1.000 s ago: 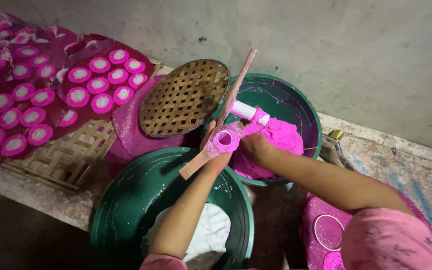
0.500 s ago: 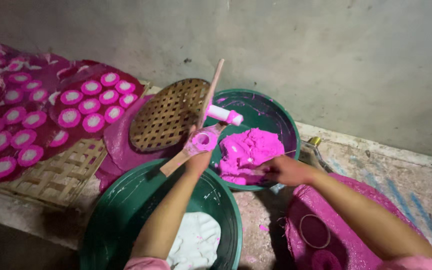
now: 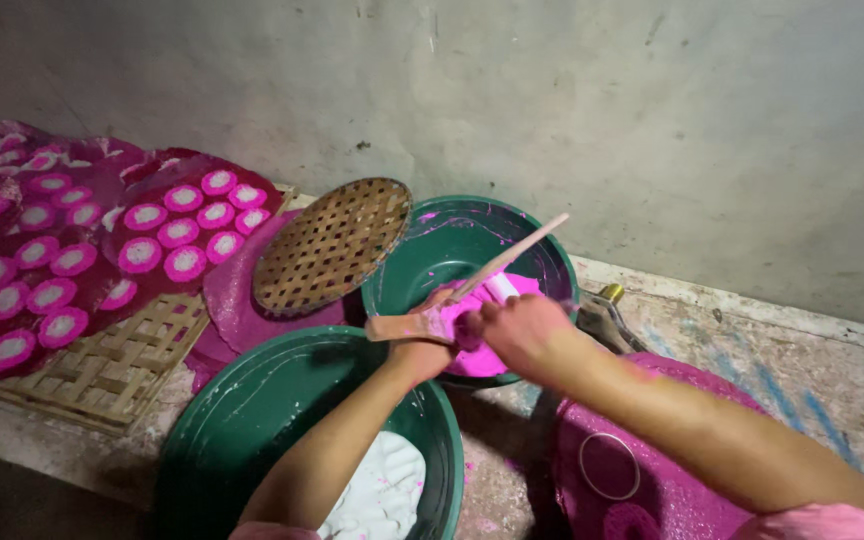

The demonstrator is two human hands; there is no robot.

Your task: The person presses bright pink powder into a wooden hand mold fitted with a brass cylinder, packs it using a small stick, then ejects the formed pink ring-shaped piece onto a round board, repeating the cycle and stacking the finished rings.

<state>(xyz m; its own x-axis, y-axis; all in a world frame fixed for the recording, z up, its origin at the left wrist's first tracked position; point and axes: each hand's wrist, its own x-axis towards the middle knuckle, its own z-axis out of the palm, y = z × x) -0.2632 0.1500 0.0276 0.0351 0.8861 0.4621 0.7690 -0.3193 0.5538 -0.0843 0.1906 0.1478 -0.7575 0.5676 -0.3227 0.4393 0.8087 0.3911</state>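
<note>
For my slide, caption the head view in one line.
Both hands, left hand and right hand, grip a wooden paddle above a green basin of pink paste.

No packages, labels, signs or screens are showing anywhere around the green basin (image 3: 472,240).

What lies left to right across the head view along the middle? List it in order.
Pink-and-white round cakes on a pink sheet → woven bamboo tray → round woven lid → wooden paddle held in the left hand → right hand → rim of the far green basin → metal ring.
</note>
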